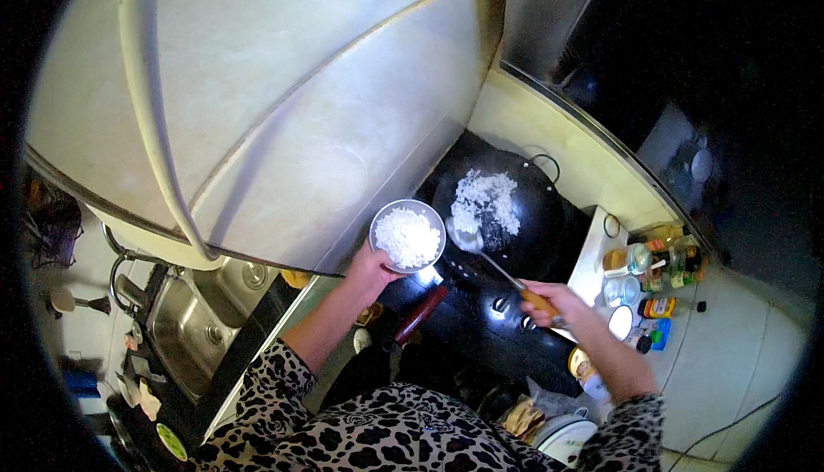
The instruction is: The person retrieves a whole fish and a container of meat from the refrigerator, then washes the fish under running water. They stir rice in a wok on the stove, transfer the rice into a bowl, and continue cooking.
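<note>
My left hand (373, 272) grips the rim of a round metal bowl (441, 222), which holds a heap of white rice (407, 238). The bowl is held just left of a black wok (544, 227) on the stove. My right hand (557, 304) is closed around the wooden handle (539, 303) of a metal ladle (473, 240). Its head rests at the near left part of the wok, touching or close to loose rice (487, 198) spread over the wok's bottom. A dark red wok handle (421, 314) points back toward me.
Stove knobs (499, 305) are below the wok. Jars (634, 259) and sauce bottles (658, 308) line the right wall. At lower left is a steel double sink (187, 324). A pale pipe (145, 118) runs along the tiled wall (309, 137). A lidded pot (566, 440) sits near my right elbow.
</note>
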Tool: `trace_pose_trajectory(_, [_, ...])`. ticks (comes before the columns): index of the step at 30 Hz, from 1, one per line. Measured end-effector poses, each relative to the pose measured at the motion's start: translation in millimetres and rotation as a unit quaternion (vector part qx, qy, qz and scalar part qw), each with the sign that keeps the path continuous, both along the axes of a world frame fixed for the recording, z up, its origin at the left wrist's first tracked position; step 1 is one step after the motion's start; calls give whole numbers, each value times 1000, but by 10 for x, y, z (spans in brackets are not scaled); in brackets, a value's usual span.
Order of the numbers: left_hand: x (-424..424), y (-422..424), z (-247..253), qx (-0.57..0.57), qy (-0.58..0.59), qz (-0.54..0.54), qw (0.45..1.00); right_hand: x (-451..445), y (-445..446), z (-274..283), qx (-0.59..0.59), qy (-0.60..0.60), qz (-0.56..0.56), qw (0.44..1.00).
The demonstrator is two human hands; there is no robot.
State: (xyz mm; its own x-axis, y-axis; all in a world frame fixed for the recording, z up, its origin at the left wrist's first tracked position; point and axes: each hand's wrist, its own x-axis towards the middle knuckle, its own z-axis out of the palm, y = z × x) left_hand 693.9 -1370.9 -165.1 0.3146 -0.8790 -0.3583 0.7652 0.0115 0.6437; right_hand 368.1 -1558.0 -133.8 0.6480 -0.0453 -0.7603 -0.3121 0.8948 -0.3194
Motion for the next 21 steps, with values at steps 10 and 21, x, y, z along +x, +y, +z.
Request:
trace_pose_trajectory(10, [-397, -464, -88, 72, -41, -64, 994, 397, 502, -717, -311, 37, -165, 935])
trace_pose_trajectory(21, [-771, -1409, -518, 152, -123, -17, 981, -270, 979, 23, -797, 189, 92, 567])
